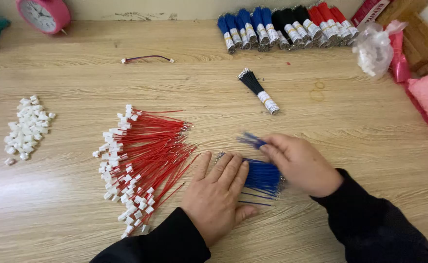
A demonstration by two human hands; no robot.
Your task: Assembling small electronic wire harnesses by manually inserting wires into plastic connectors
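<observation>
The table (77, 214) is pale wood-grain laminate, smooth with a soft sheen, and the red wires (158, 141) and blue wires (262, 176) lying on it have smooth plastic insulation with bare metal tips, the red ones ending in white, matt moulded plastic connectors (121, 170). The loose white connector housings (26, 127) are the same matt plastic, the pink alarm clock (44, 14) has a glossy plastic case, and the clear bag (374, 48) is thin, crinkled, shiny film. Both sleeves (370, 224) are dark, matt knitted cloth.

The left hand (219, 195) lay flat, palm down, fingers spread, at lower centre. The right hand (301, 163), just right of it, curled with fingertips pinched, slightly blurred. Both wore dark sleeves.
</observation>
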